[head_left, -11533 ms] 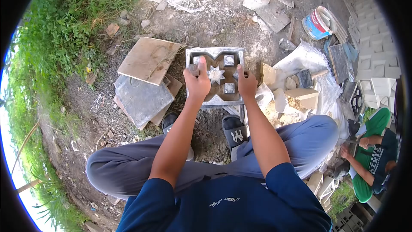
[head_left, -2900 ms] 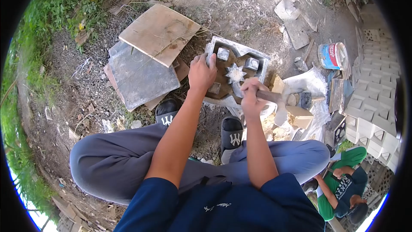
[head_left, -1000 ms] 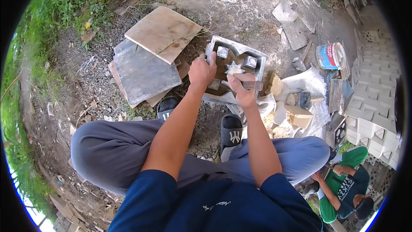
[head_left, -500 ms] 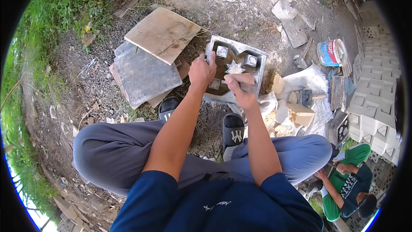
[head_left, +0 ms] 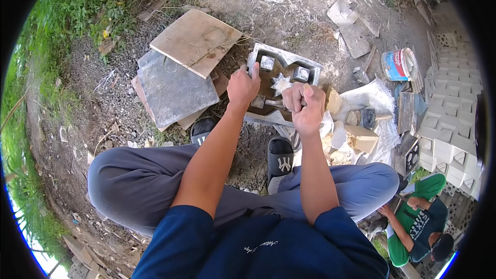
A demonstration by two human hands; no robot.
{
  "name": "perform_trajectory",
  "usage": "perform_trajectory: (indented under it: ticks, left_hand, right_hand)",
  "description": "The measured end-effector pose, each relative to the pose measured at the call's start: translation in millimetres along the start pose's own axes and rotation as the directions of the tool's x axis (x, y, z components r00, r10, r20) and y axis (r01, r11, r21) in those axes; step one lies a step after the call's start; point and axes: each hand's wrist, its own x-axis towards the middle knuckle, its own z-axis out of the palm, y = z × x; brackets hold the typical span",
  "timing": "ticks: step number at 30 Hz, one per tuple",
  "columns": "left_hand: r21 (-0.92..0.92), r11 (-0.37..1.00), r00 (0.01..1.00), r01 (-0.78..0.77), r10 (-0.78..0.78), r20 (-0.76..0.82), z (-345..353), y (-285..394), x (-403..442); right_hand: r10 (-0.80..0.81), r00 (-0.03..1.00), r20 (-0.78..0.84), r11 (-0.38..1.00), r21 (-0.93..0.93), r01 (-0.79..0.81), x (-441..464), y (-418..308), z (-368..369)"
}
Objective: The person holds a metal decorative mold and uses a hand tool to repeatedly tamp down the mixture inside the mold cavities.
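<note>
A square grey mold (head_left: 312, 64) lies on the ground before me, with blocky cores around a pale star-shaped core (head_left: 280, 84) in its middle. Brown material fills part of the space between them. My left hand (head_left: 244, 87) is closed over the mold's left wall, its thumb lying along the rim. Over the lower right part of the mold, my right hand (head_left: 306, 104) is closed in a fist. A narrow, flat grey tool (head_left: 275, 103) shows beside its fingers; most of it is hidden by the hand.
Flat boards and slabs (head_left: 178, 90) are stacked at the left. To the right lie a white sack (head_left: 380, 98), yellowish lumps (head_left: 361, 138) and a paint bucket (head_left: 398, 64). A co-worker (head_left: 421, 222) sits at lower right, near stacked pale blocks (head_left: 449, 119).
My right hand has turned and shifted slightly right, uncovering more of the star-shaped core. The tool's end that stuck out above it is now hidden. My left hand stays put.
</note>
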Motion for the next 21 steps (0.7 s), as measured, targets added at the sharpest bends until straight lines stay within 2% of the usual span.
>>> perform_trajectory:
  ticks: [3,5,7,11,12,15,19,20,21]
  left_hand:
    - [0.005,1.000,1.000,0.002,-0.002,0.012,0,1,-1]
    - [0.016,1.000,1.000,0.010,-0.010,0.002,1,-2,2]
    - [0.026,1.000,1.000,-0.004,0.005,-0.017,4,-3,2]
    - [0.024,1.000,1.000,-0.010,0.010,0.006,2,-2,3]
    - [0.011,1.000,1.000,-0.001,0.002,-0.021,3,-2,2]
    - [0.035,0.999,0.999,-0.013,0.015,-0.047,6,-6,3]
    - [0.017,1.000,0.999,0.007,-0.007,0.051,0,-1,4]
    - [0.012,1.000,0.999,0.003,-0.004,0.038,0,-1,3]
    - [0.013,1.000,0.999,0.008,-0.009,0.034,1,-1,4]
  right_hand:
    - [0.033,0.998,-0.059,0.999,0.037,-0.031,-5,-15,6]
    - [0.015,0.999,-0.032,0.999,0.029,-0.014,-8,-19,6]
    - [0.086,0.996,0.024,0.996,-0.025,-0.086,-3,-19,4]
    - [0.112,0.993,0.041,0.992,-0.057,-0.109,5,-20,7]
    - [0.066,0.994,0.086,0.995,-0.078,-0.059,-1,-25,7]
    - [0.100,0.981,0.165,0.990,-0.118,-0.081,-3,-27,6]
    - [0.190,0.956,0.222,0.977,-0.144,-0.160,18,-23,12]
    - [0.170,0.951,0.257,0.970,-0.216,-0.115,18,-33,16]
    - [0.171,0.950,0.262,0.970,-0.213,-0.117,16,-31,16]
